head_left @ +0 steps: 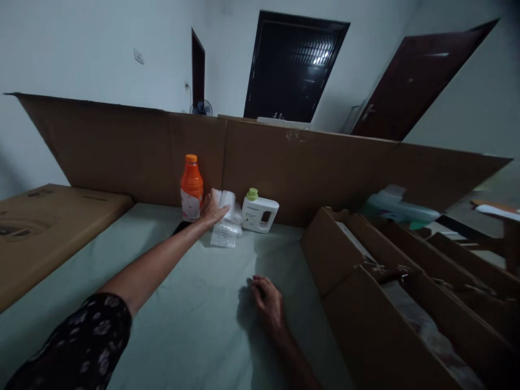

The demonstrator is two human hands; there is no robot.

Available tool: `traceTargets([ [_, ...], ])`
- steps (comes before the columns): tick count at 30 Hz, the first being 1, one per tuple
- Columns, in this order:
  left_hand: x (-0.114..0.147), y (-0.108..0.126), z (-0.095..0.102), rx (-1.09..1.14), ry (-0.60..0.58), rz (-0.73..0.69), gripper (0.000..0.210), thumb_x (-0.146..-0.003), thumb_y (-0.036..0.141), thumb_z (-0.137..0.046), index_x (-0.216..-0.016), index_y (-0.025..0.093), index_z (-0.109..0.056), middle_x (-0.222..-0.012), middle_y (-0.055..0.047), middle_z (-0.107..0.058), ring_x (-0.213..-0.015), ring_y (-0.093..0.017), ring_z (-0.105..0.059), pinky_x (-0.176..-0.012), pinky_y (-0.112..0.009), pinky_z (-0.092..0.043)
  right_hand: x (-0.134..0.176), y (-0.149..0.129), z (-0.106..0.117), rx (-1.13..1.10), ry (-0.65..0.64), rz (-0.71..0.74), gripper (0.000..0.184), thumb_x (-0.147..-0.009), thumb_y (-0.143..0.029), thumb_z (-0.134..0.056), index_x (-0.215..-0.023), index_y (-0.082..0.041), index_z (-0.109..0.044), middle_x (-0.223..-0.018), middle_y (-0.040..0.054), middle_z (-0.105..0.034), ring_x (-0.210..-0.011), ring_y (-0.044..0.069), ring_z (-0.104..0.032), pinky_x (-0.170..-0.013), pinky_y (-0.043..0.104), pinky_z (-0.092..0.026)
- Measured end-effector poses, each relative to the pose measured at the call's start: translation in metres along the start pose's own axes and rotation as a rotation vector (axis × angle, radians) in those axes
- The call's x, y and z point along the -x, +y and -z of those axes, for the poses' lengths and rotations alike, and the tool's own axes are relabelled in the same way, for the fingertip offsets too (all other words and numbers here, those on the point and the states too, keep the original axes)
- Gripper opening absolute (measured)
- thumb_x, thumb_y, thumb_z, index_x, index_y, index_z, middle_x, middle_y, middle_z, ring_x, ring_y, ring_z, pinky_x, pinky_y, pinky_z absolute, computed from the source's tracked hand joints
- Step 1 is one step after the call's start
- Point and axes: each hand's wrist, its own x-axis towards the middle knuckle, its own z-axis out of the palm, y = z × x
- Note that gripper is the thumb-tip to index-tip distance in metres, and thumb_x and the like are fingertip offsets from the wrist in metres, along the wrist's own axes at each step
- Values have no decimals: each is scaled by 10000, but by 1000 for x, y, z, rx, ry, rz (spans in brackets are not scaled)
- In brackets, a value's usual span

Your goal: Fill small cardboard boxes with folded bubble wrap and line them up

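My left hand (212, 211) reaches to the back of the table and is closed on a roll of clear bubble wrap (227, 206). A loose end of the wrap hangs down onto the green cloth. Left of that hand stands an orange bottle (192, 187) with an orange cap and a pale label. To the right of the wrap is a white jug (252, 215) with a lime-green cap and a side handle. My right hand (268, 304) rests low over the cloth, holding nothing, its fingers loosely bent with a gap at the thumb.
A tall cardboard panel (276, 162) lines the back of the cloth-covered table (190, 319). On the left lies a flat brown carton (60, 227). Open cardboard compartments (361, 319) stand on the right, with a teal bottle (398, 208) lying over the far ones. A dark object (181, 227) sits by the orange bottle.
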Motion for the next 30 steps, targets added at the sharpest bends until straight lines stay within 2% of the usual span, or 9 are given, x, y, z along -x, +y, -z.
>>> traceTargets([
  [3,-8,-6,-37,-191,-52,-59,913,-805,284,-672,-1562,99,-196,-1669,-206,-49,-1530,-404,-59,-1213,-552,-108,2,6,-1,-24,-11,-20,171,-834,-223,-536,-774,-242,-694,-968,76,-754,-906,251,-718,-818,384,-546],
  [7,-10,-24,-62,-361,-149,-95,792,-836,348,-638,-1522,106,-326,-1654,-224,-130,-1529,-417,-52,-1195,-613,-58,4,8,-3,-32,-18,-18,169,-832,-211,-533,-775,-237,-690,-948,71,-749,-902,252,-714,-826,391,-531],
  [11,-21,-32,-56,-453,-218,-138,783,-791,488,-671,-1468,177,-431,-1635,-201,-239,-1516,-411,-155,-1185,-609,-127,5,7,-4,-30,-11,-9,175,-833,-198,-527,-785,-236,-690,-949,74,-747,-905,258,-710,-833,407,-519],
  [14,-23,-30,-45,-492,-195,-177,887,-752,545,-687,-1506,196,-375,-1650,-185,-199,-1507,-438,-155,-1182,-613,-121,4,7,-5,-33,-1,-4,180,-822,-190,-523,-772,-237,-689,-927,70,-750,-885,261,-714,-811,404,-521],
  [19,-10,-29,-16,-488,-124,-219,930,-776,499,-657,-1558,192,-259,-1662,-177,-156,-1507,-442,-153,-1185,-599,-154,1,11,-6,-45,-10,9,177,-808,-195,-516,-762,-225,-683,-931,77,-753,-884,259,-712,-808,392,-527],
  [21,10,-32,-1,-469,-105,-248,921,-793,469,-633,-1565,174,-226,-1663,-172,-157,-1516,-390,-171,-1202,-543,-178,1,11,-4,-48,-22,14,177,-811,-193,-514,-768,-220,-684,-935,82,-753,-888,254,-709,-809,382,-527],
  [24,66,-45,11,-437,-126,-312,897,-789,434,-612,-1549,128,-249,-1648,-182,-206,-1502,-348,-243,-1207,-480,-234,1,8,-2,-47,-28,11,182,-812,-183,-514,-770,-215,-688,-931,85,-754,-880,245,-704,-811,372,-526],
  [27,139,-70,2,-379,-202,-396,811,-791,460,-579,-1493,112,-368,-1596,-209,-320,-1443,-367,-365,-1184,-508,-298,3,1,-5,-38,-22,-5,172,-781,-150,-532,-736,-219,-683,-878,62,-753,-843,224,-703,-806,343,-533],
  [30,200,-97,-24,-304,-275,-472,733,-832,489,-520,-1462,128,-421,-1556,-188,-403,-1432,-346,-398,-1157,-502,-367,2,-6,-7,-14,-2,-40,177,-722,-94,-556,-697,-223,-674,-838,33,-751,-823,206,-710,-793,307,-545],
])
